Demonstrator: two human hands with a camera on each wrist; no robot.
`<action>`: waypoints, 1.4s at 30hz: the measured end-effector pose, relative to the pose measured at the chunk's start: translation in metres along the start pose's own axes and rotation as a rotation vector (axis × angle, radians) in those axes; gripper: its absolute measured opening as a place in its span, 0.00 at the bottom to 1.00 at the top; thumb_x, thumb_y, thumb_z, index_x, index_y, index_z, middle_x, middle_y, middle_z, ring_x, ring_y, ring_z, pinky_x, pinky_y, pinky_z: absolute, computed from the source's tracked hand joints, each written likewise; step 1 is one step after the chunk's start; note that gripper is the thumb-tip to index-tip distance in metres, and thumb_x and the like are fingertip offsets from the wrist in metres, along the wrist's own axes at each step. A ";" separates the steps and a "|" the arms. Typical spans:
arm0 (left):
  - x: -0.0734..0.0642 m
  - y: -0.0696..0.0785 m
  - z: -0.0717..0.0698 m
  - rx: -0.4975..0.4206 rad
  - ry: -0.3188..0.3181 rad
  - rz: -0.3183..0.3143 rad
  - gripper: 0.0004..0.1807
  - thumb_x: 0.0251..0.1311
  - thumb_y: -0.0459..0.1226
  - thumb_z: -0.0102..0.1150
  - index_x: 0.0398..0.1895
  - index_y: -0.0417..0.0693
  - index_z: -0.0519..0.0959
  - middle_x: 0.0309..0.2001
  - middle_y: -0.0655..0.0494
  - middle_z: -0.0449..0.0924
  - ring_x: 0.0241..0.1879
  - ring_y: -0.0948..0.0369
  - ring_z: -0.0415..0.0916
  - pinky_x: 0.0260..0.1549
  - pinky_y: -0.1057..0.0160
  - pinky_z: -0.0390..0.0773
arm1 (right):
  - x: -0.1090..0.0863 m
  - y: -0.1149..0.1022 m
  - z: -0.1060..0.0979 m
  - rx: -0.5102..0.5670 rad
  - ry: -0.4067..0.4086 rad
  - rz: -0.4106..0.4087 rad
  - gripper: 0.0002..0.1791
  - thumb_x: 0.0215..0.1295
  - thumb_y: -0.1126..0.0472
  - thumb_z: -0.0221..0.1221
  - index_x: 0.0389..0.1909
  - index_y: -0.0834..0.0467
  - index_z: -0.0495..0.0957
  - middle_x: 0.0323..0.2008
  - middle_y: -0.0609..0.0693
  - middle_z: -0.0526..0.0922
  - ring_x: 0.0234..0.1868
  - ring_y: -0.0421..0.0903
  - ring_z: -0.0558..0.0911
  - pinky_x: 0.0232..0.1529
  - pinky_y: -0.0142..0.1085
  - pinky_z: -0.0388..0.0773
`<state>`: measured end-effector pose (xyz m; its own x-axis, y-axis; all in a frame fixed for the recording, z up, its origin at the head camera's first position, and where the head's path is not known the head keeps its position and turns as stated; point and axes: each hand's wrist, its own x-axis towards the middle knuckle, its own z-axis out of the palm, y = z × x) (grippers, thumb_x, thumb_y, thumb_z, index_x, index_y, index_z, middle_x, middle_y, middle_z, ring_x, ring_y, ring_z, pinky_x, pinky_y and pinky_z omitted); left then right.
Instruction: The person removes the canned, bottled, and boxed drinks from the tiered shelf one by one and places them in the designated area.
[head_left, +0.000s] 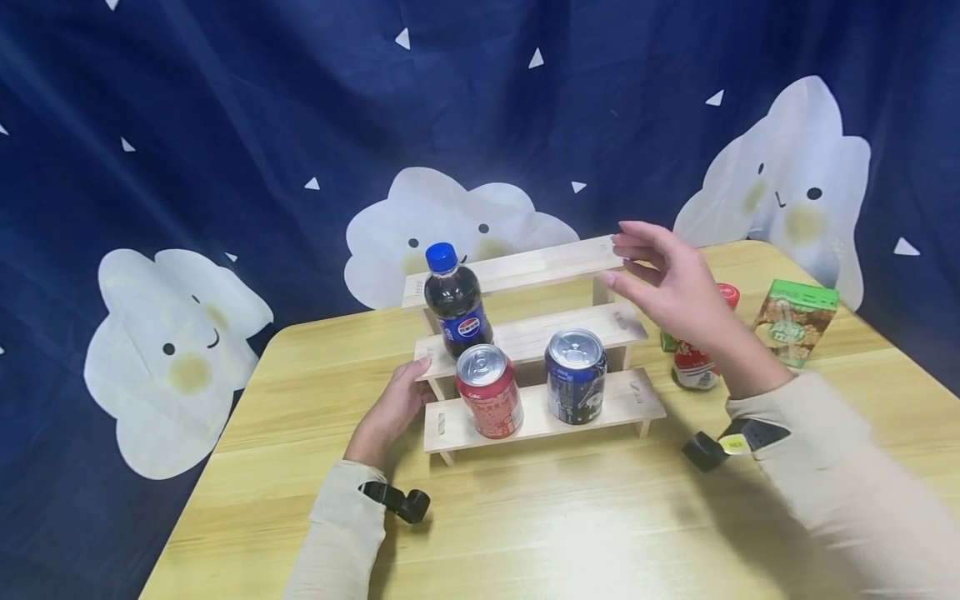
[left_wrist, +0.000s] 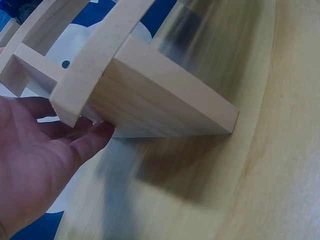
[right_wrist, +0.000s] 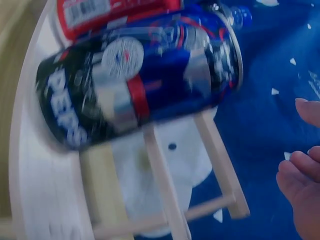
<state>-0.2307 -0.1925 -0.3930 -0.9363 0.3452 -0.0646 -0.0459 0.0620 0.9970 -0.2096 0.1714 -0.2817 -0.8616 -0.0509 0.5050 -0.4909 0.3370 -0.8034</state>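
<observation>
A three-tier wooden display shelf [head_left: 543,408] stands on the table. My left hand [head_left: 392,408] holds the left end of its middle tier; in the left wrist view, the fingers [left_wrist: 92,142] bend around the board's end. At the top tier's right end is my right hand [head_left: 675,287], fingers extended and holding nothing; the right wrist view shows it apart from the wood. A Pepsi bottle [head_left: 459,308] with a blue cap stands on the middle tier's left. Below, on the lowest tier, are a red Coke can [head_left: 491,396] and a dark blue Pepsi can [head_left: 576,379].
Right of the shelf, partly behind my right forearm, stands a red-capped bottle [head_left: 693,371]. A green-and-brown carton [head_left: 797,321] is farther right. Behind the wooden table [head_left: 540,525] hangs a dark blue curtain [head_left: 262,100] with cloud faces.
</observation>
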 end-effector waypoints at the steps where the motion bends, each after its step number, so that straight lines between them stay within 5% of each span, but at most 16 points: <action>1: 0.000 0.000 0.000 0.001 0.002 -0.003 0.29 0.68 0.42 0.30 0.62 0.26 0.60 0.45 0.57 0.76 0.46 0.61 0.74 0.49 0.59 0.72 | 0.001 -0.002 0.004 0.021 -0.004 -0.006 0.34 0.55 0.69 0.64 0.64 0.64 0.65 0.54 0.64 0.75 0.55 0.42 0.76 0.55 0.30 0.72; 11: 0.000 0.000 0.000 -0.009 0.004 -0.014 0.29 0.68 0.42 0.29 0.63 0.27 0.60 0.47 0.57 0.76 0.48 0.61 0.74 0.52 0.58 0.71 | 0.007 -0.016 0.038 0.133 -0.094 0.011 0.33 0.56 0.68 0.64 0.64 0.64 0.64 0.55 0.62 0.75 0.58 0.56 0.75 0.57 0.38 0.72; 20: 0.000 0.000 -0.001 0.009 -0.005 -0.011 0.29 0.69 0.42 0.28 0.63 0.27 0.59 0.52 0.49 0.74 0.50 0.60 0.73 0.53 0.58 0.71 | 0.011 -0.025 0.060 0.141 -0.168 0.026 0.34 0.58 0.64 0.63 0.65 0.62 0.63 0.56 0.59 0.74 0.59 0.51 0.74 0.58 0.39 0.71; 42: 0.001 -0.001 0.000 -0.021 -0.010 0.002 0.28 0.69 0.41 0.29 0.63 0.26 0.59 0.46 0.59 0.76 0.47 0.63 0.74 0.50 0.60 0.72 | 0.015 -0.041 0.100 0.116 -0.236 0.051 0.35 0.57 0.58 0.65 0.66 0.58 0.63 0.58 0.55 0.75 0.59 0.48 0.75 0.59 0.37 0.71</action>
<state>-0.2320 -0.1925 -0.3939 -0.9327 0.3550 -0.0633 -0.0518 0.0420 0.9978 -0.2155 0.0625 -0.2730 -0.8851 -0.2588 0.3868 -0.4461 0.2352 -0.8635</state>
